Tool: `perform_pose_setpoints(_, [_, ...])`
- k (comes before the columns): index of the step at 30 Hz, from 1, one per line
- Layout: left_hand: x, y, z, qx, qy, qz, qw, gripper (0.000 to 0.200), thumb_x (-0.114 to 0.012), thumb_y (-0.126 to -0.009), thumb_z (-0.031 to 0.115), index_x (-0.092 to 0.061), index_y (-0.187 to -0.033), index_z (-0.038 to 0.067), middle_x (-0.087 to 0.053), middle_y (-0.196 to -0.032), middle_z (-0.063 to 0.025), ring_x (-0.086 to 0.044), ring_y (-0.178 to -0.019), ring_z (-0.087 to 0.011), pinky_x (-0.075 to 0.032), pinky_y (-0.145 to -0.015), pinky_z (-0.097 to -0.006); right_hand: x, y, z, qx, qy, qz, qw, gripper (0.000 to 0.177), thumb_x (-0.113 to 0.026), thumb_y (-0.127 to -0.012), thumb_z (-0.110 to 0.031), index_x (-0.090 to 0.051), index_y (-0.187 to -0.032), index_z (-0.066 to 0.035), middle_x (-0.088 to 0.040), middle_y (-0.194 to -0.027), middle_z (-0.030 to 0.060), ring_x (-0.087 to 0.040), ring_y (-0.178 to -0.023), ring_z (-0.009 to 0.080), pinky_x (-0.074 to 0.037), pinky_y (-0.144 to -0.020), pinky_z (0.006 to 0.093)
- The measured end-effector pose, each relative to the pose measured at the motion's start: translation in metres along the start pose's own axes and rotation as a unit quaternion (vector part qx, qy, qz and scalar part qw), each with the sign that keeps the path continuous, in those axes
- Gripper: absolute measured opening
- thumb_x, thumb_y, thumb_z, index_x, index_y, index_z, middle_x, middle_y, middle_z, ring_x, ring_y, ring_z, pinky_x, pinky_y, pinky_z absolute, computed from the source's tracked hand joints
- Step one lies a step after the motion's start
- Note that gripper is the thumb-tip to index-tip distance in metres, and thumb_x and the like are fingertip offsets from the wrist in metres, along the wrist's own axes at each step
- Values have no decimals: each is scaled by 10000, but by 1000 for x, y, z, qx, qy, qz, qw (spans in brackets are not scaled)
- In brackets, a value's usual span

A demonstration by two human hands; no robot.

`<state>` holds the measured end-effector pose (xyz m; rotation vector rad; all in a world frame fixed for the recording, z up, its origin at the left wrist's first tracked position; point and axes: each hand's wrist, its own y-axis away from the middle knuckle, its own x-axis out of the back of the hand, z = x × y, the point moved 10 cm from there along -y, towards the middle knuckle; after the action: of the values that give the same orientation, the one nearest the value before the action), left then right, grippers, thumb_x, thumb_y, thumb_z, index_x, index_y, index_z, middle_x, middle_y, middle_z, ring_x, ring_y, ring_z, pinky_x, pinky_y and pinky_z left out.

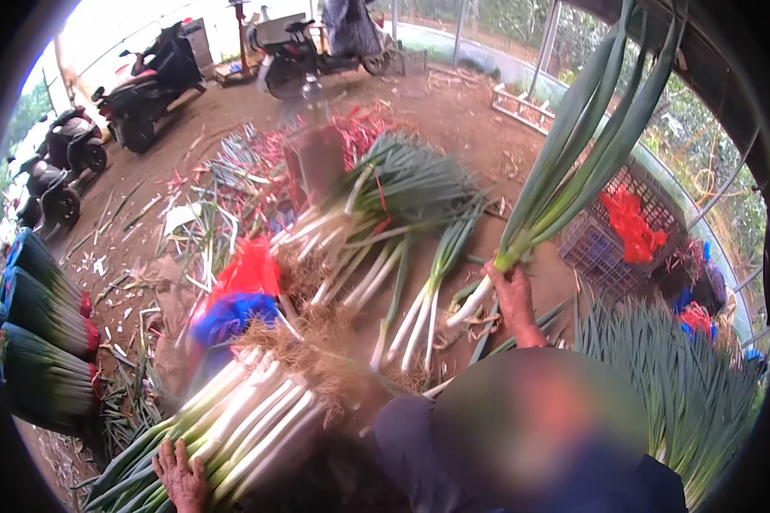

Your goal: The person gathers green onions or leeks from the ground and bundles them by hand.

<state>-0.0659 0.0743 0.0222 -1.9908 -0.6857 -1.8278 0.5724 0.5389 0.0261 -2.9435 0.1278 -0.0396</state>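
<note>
My right hand is closed around the white stalk of a large green onion; its long green leaves rise toward the top right. Loose green onions lie on the ground just left of that hand. At the lower left, my left hand lies with fingers spread on a thick pile of green onions, their bushy roots pointing up and away from me. Part of my dark sleeve shows, and a blurred oval hides the area at the bottom centre.
Farther off lies another heap of green onions, near red and blue plastic bags. Wrapped bundles stand at left; more green onions stand at right. A plastic crate holds a red bag. Scooters are parked behind.
</note>
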Motion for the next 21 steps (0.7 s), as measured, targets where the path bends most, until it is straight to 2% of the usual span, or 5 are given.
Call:
perform_pose_setpoints(11, [8, 6, -2, 25, 65, 64, 995, 622, -562, -939, 528, -615, -1417, 133, -479, -1563, -169, -367, -1494, -335, -114, -1273, -546, -272, 69, -282, 239, -124, -291, 918, 345, -649, -1043, -162, -562, -1361, -60, -650, -1007, -5, -616, -909, 104, -522, -843, 289])
perform_pose_setpoints(12, [7, 7, -3, 26, 62, 70, 995, 623, -561, -938, 534, -615, -1418, 140, -482, -1560, -168, -366, -1495, -333, -111, -1272, -551, -296, 104, -308, 380, -52, -282, 879, 371, -653, -1032, -130, -564, -1388, -77, -666, -1024, 3, -626, -908, 111, -527, -833, 293])
perform_pose_setpoints(16, [10, 6, 1, 19, 74, 82, 994, 630, -559, -939, 545, -609, -1422, 143, -476, -1563, -168, -362, -1498, -334, -101, -1268, -566, -428, 224, -297, 330, -134, -473, 806, 424, -690, -961, -58, -617, -1368, -157, -701, -1043, 65, -689, -904, 232, -533, -852, 352])
perform_pose_setpoints(19, [11, 7, 3, 4, 45, 111, 993, 629, -549, -954, 574, -607, -1419, 155, -508, -1524, -169, -394, -1470, -335, -153, -1243, -586, -502, 322, -252, 444, 95, -519, 724, 276, -659, -974, -193, -651, -1250, -194, -671, -989, 69, -680, -899, 298, -517, -830, 417])
perform_pose_setpoints(21, [9, 5, 3, 20, 74, 79, 994, 634, -548, -954, 576, -597, -1423, 153, -511, -1518, -174, -398, -1466, -339, -169, -1235, -595, -516, 359, -223, 485, 79, -504, 710, 249, -619, -983, -288, -641, -1215, -200, -663, -998, 51, -672, -925, 267, -497, -813, 426])
